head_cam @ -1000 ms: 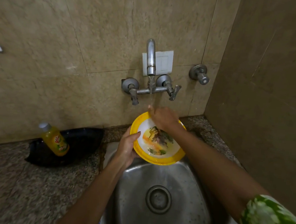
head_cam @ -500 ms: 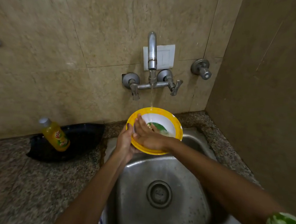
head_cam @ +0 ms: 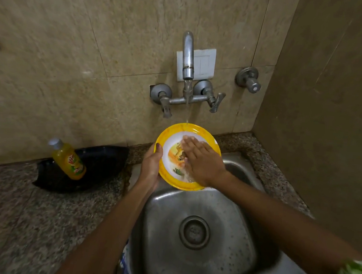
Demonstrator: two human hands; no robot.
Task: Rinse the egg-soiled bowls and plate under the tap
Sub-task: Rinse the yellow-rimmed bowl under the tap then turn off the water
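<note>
Yellow bottle (head_cam: 69,159) leans on black tray (head_cam: 97,168) (granite counter (head_cam: 23,221)).

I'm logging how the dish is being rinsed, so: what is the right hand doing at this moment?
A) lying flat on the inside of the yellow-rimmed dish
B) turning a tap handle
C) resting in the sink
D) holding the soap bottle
A: the right hand lies with straight fingers on the inside of the yellow-rimmed dish, which the left hand grips by its rim.
</note>
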